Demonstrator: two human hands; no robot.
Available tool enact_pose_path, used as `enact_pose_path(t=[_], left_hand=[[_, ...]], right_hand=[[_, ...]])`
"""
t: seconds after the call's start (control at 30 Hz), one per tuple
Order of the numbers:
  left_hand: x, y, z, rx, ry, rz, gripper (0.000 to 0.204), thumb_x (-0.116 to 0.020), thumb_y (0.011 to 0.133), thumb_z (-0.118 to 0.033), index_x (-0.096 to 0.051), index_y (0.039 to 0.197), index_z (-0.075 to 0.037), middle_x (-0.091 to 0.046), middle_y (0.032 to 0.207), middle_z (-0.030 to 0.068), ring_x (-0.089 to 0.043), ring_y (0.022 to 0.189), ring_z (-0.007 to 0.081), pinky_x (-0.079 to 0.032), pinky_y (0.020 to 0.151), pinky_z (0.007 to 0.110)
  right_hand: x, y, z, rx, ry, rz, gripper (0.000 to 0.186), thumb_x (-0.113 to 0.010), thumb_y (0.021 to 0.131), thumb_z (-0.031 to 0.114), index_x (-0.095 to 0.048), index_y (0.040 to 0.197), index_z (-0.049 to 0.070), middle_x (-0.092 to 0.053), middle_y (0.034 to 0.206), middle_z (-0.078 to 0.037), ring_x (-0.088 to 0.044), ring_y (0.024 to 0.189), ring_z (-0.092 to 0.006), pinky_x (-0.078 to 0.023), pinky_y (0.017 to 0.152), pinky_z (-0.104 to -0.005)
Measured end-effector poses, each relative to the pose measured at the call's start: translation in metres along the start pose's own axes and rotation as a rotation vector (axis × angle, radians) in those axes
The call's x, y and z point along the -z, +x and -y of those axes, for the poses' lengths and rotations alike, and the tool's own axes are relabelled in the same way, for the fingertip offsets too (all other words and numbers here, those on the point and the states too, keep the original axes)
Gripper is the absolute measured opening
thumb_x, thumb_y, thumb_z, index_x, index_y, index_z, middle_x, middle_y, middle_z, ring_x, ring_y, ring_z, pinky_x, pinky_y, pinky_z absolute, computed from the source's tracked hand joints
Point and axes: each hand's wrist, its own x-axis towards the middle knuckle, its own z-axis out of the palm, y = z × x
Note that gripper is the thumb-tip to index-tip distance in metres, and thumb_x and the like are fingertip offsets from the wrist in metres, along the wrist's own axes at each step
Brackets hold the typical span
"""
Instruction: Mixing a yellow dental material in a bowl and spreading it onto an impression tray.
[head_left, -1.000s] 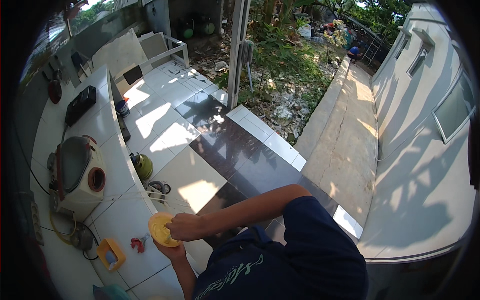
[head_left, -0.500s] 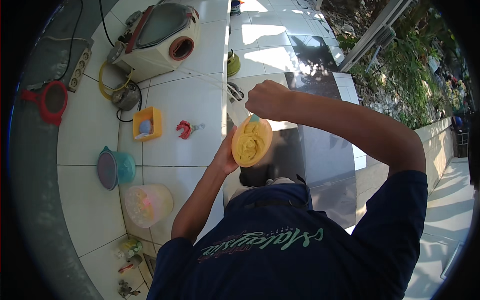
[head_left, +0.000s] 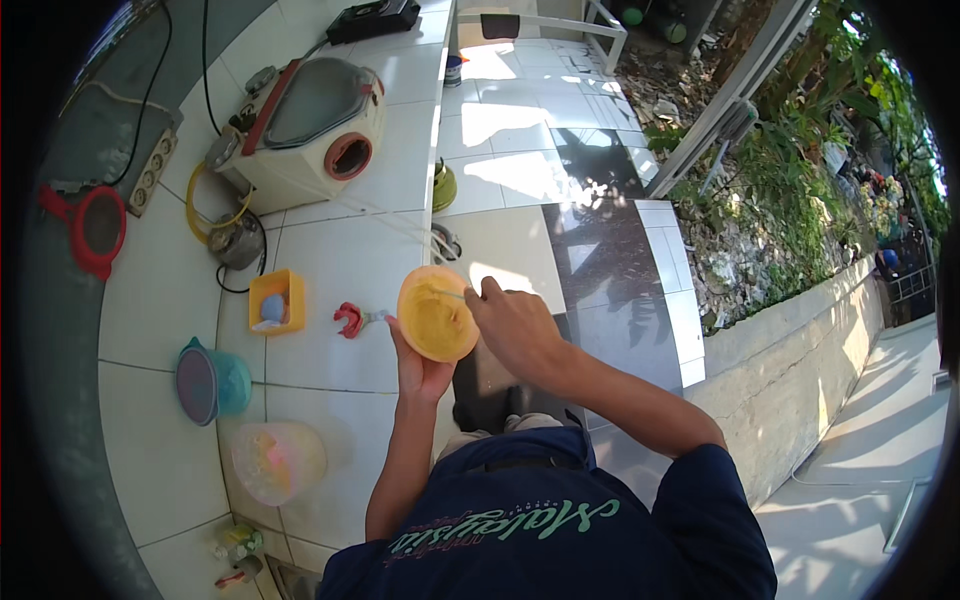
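My left hand (head_left: 420, 368) holds an orange-yellow flexible bowl (head_left: 418, 318) containing yellow paste, gripping it from the lower left. My right hand (head_left: 512, 328) is closed on a thin, pale blue mixing tool (head_left: 450, 293) that reaches into the bowl. A small red object with a metal handle (head_left: 349, 321) lies on the white tiled counter (head_left: 310, 365) just left of the bowl. Nearby are a yellow plastic box with blue and white items (head_left: 277, 285), a teal lidded container (head_left: 225, 385) and a translucent pink-tinted tub (head_left: 290, 463).
A cream machine with red trim (head_left: 310, 130) stands at the back of the counter, near a power strip (head_left: 152, 170) and a red-rimmed sieve (head_left: 90, 230). A green gas cylinder (head_left: 441, 186) stands beyond the counter edge. A metal post (head_left: 720, 110) and low wall (head_left: 795, 370) are to the right.
The view has swung down onto the counter. Since half a second ago my right hand has dropped from above the bowl to its right side, and the bowl appears further left.
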Motion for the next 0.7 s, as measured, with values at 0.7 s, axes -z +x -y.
enact_pose_path(t=[0.7], left_hand=[[0.001, 0.023, 0.010, 0.238, 0.068, -0.141, 0.050, -0.044, 0.096, -0.046, -0.053, 0.131, -0.011, -0.059, 0.128, 0.0102, -0.057, 0.117, 0.0308, -0.048, 0.097, 0.051]], right_hand=[[-0.014, -0.049, -0.012, -0.185, 0.121, 0.100, 0.013, -0.065, 0.076, 0.007, -0.065, 0.083, -0.004, -0.068, 0.079, -0.020, -0.070, 0.080, -0.0347, -0.056, 0.072, -0.0440]])
